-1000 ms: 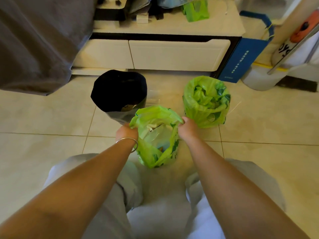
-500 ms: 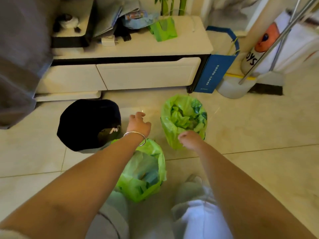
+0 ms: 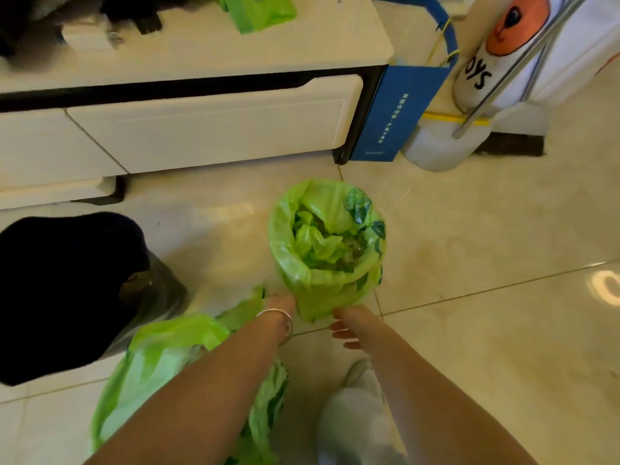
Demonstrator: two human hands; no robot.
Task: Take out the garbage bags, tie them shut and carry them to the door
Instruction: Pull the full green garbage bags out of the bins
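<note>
A green garbage bag (image 3: 322,273) lines a small bin on the tiled floor, its top folded down over the rim and trash inside. My left hand (image 3: 280,305), with a silver bangle on the wrist, is pressed against the left of the bag's hanging hem, its fingers hidden. My right hand (image 3: 347,327) sits just under the hem with its fingers apart, touching the plastic. A second green bag (image 3: 157,360) lies loose and open on the floor beneath my left forearm. A bin with a black liner (image 3: 63,290) stands at the left.
A low white cabinet (image 3: 208,125) with drawers runs along the back. A blue paper bag (image 3: 399,109) leans at its right end, beside a white container (image 3: 436,149) and a metal pole (image 3: 503,72). My light trouser leg (image 3: 355,424) is at the bottom.
Both hands let go of the near green bag, which now lies on the floor, and moved forward to the lower hem of the far green bag. The view shifted closer and rightward.
</note>
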